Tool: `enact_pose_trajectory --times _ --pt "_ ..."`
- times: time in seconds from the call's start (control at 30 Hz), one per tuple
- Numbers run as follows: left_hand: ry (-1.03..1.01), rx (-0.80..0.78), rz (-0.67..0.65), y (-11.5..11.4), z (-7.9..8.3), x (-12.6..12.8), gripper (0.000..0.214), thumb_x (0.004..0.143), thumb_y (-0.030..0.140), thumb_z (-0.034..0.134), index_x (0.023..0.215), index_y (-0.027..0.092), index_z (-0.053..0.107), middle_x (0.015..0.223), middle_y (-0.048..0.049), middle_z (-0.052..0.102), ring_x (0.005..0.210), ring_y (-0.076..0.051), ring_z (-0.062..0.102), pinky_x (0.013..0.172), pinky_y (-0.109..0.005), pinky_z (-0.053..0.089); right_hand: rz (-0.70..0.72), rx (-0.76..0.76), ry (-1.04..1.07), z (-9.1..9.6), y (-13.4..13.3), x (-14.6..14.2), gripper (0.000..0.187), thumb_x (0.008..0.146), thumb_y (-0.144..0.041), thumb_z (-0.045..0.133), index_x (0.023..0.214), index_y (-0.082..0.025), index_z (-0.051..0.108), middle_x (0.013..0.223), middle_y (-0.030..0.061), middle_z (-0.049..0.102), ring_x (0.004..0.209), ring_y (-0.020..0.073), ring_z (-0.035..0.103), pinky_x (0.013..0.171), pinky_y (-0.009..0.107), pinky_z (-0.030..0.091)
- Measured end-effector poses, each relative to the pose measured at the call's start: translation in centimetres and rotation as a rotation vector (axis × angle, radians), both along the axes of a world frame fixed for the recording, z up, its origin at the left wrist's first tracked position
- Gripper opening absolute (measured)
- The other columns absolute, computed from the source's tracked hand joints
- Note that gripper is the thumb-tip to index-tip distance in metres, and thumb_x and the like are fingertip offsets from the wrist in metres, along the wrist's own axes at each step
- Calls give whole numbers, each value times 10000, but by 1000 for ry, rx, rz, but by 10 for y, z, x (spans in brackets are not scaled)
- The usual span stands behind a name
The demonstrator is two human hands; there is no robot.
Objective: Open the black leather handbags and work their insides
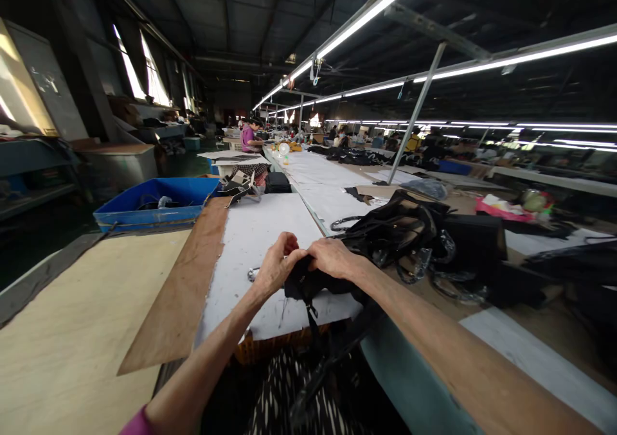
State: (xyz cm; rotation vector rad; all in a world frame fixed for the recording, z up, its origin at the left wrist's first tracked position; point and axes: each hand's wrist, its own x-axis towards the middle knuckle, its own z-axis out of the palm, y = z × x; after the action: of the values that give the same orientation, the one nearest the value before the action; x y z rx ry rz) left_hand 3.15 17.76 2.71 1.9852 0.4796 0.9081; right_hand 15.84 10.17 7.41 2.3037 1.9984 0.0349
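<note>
A black bag [308,284] is in front of me at the near end of the white-covered table. Its strap hangs over the table's edge toward my lap, and a small metal piece shows on its near side. With bent fingers, my left hand [278,265] grips the bag's upper edge, its thumb reaching toward the other hand. My right hand [332,257] is closed on the same edge, just to the right, and its fingertips are partly hidden. A clear-wrapped ring-like part [252,274] lies left of the bag, partly behind my left hand.
To the right lies a heap of black bags [400,226] with plastic-wrapped handles. A blue bin [154,204] stands at the left, beyond a brown board [178,293]. A slanted metal post [417,114] rises from the table. A person in purple [249,137] is farther off.
</note>
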Motion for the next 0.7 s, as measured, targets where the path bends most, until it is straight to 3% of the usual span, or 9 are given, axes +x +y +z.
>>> enact_pose_trajectory --times 0.17,0.3,0.4,0.47,0.6,0.7 --pt "-142 0 306 -14 8 -65 270 798 391 389 900 179 520 880 -26 574 856 -157 514 789 -251 392 -85 133 16 24 -43 23 197 750 -335 498 804 -205 636 812 30 644 817 184 576 639 239 377" --pt "-52 -89 378 -13 -8 -92 301 771 429 415 815 160 542 779 -29 586 791 -171 523 743 -263 407 -253 399 355 48 -92 46 253 751 -380 471 728 -173 615 698 -6 622 707 164 572 609 232 387" --pt "182 -156 149 -9 -26 -78 343 738 453 445 808 137 556 774 -47 600 782 -186 538 720 -283 417 -304 566 629 53 -121 53 247 707 -390 520 723 -159 609 671 -19 613 682 173 571 607 242 406" --pt "277 -181 -33 -7 -36 -59 410 703 476 486 902 123 550 895 -80 601 856 -205 538 758 -302 415 -338 676 746 50 -137 57 253 678 -393 557 742 -154 611 668 -12 614 688 187 578 619 261 426" --pt "368 -278 -186 -8 -44 -20 709 573 529 611 1132 129 437 1117 -143 509 1005 -251 480 802 -339 409 -451 872 933 51 -165 63 268 608 -389 646 766 -175 617 666 7 629 646 198 591 583 293 465" --pt "416 -359 -319 -13 -44 4 844 504 514 676 1201 145 375 1189 -166 453 1026 -264 469 827 -360 399 -528 935 894 69 -187 63 228 583 -380 678 719 -206 620 655 13 636 567 183 582 504 282 470"
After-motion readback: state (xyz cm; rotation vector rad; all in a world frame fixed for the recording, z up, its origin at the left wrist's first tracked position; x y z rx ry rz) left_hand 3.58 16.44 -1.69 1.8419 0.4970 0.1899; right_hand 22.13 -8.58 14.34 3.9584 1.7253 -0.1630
